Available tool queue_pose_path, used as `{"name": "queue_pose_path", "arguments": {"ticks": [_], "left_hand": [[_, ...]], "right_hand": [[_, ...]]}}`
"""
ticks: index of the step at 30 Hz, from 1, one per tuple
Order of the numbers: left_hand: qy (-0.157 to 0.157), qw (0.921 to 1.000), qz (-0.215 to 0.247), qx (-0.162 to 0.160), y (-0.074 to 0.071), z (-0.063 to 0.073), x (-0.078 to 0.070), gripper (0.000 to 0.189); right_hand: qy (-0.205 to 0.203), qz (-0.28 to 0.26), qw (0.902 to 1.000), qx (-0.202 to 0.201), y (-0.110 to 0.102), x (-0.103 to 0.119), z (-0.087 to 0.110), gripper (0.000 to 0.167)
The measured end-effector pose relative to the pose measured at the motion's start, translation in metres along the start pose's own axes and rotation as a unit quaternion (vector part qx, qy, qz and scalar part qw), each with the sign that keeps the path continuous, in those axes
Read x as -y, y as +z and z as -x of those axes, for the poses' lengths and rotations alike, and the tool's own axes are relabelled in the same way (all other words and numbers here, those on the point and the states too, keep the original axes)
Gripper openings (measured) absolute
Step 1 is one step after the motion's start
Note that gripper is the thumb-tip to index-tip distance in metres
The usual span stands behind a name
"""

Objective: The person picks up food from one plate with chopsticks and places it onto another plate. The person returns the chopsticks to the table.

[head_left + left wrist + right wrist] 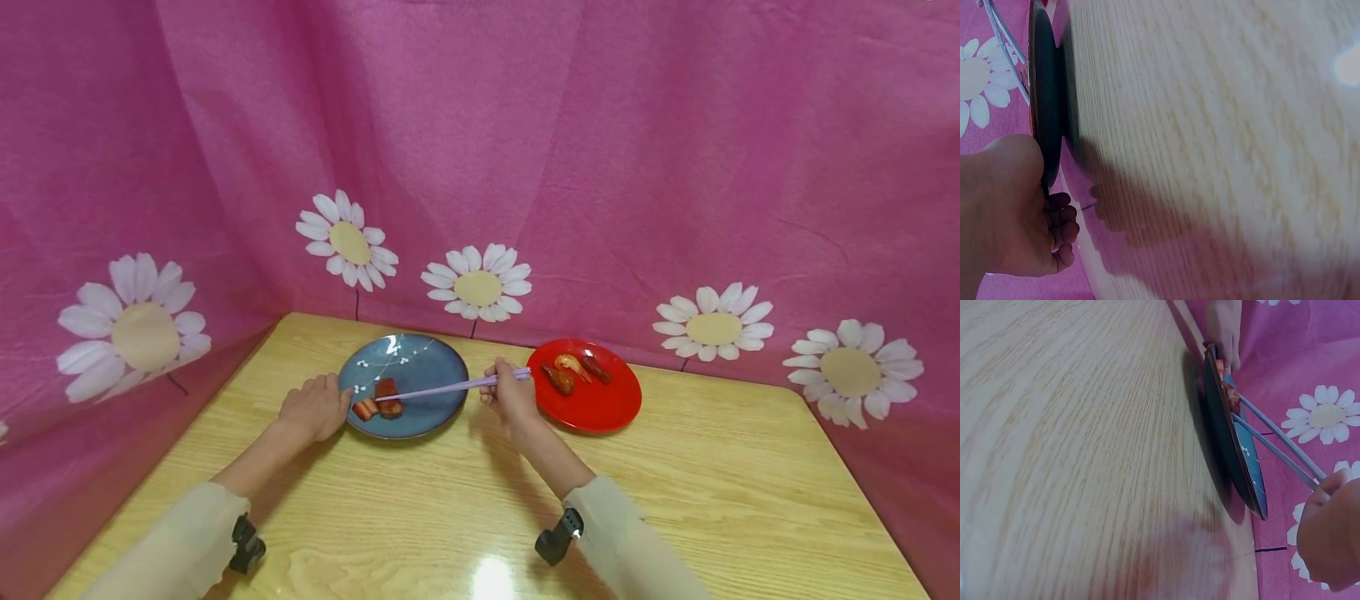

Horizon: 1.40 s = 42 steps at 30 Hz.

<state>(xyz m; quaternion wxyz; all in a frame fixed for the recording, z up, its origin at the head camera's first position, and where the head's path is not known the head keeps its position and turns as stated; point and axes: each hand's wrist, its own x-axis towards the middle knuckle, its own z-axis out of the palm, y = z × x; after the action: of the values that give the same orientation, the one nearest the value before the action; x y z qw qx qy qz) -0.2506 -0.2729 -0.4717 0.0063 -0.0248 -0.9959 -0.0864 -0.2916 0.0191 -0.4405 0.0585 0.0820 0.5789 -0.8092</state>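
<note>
My right hand [513, 398] holds a pair of lavender chopsticks [450, 387] between the two plates. Their tips reach left to several brown meat pieces [386, 388] on the blue plate [435, 415]. In the right wrist view the two chopsticks [1282, 454] stand a little apart, with tips by the meat; whether they pinch a piece I cannot tell. At the plate's left edge, my left hand [315, 407] grips the rim. The left wrist view shows the thumb side of that hand [1016, 206] against the rim and the other fingers curled near the underside.
A red plate [600, 412] stands to the right of the blue one, bearing a small drumstick [558, 380], a shrimp [573, 367] and a dark reddish piece [596, 369]. Beneath everything is a light wooden table [420, 517]. Behind it hangs a pink cloth [600, 167] with daisies.
</note>
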Motion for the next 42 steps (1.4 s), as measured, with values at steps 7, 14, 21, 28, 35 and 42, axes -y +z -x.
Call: {"name": "queue_pose_path", "arguments": {"ticks": [7,14,21,28,35,42], "left_hand": [[-0.004,1.0000,0.000,0.001,0.000,0.000,-0.001,0.035],[-0.006,1.0000,0.001,0.004,-0.002,0.000,-0.002,0.036],[-0.005,1.0000,-0.001,0.003,-0.001,0.000,-0.001,0.036],[-0.004,1.0000,0.004,0.001,-0.002,0.001,-0.002,0.036],[-0.006,1.0000,0.004,0.004,-0.003,0.001,-0.003,0.036],[-0.007,0.9999,0.003,0.007,-0.003,0.002,-0.003,0.036]], "right_hand": [[0.017,-0.015,0.9995,-0.023,-0.008,0.006,0.001,0.030],[0.012,-0.013,0.9989,-0.043,-0.019,0.013,0.000,0.032],[0.005,-0.021,0.9987,-0.046,-0.029,0.021,0.000,0.031],[0.010,-0.033,0.9983,-0.047,-0.040,0.033,0.001,0.032],[-0.006,-0.039,0.9985,-0.039,-0.056,0.048,0.005,0.034],[-0.016,-0.053,0.9974,-0.045,-0.083,0.064,0.006,0.037]]}}
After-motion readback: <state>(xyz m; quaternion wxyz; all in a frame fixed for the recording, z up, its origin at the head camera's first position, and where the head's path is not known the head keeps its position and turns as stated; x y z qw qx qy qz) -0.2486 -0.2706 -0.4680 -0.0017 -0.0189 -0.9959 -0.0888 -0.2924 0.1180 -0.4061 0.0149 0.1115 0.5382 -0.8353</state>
